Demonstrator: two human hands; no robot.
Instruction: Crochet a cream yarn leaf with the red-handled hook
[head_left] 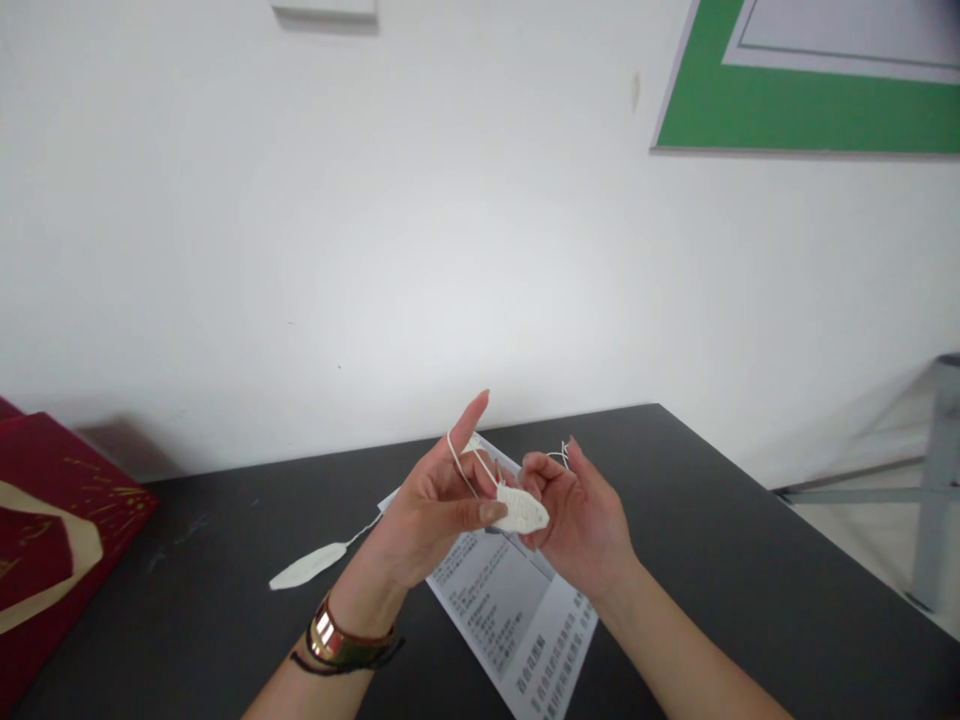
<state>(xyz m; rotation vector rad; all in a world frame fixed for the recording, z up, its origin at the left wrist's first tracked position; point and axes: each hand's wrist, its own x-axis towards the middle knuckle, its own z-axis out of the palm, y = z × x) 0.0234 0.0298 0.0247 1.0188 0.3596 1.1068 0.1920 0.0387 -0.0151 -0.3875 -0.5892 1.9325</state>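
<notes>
Presumably for tension, yarn (454,456) is looped over the left hand (420,515), by which a white piece (523,511) is pinched; any right hand (581,515) grip cannot be determined.

A person's left hand (416,515) pinches a small white crocheted piece (523,511) above a black table (697,520), white yarn (486,468) running over the raised index finger. The right hand (581,525), fingers curled, is at the piece's tapered end; its exact contact is unclear. A metallic bracelet (330,635) and a black cord circle the left wrist. Beneath the hands lies a printed sheet (491,605) set at a slant. To its left rests a second white piece (309,567), leaf-shaped with a thin tail. A red bag (67,450) with cream ribbon (84,555) occupies the table's left side; a green-bordered board (750,110) hangs on the white wall (375,250).
</notes>
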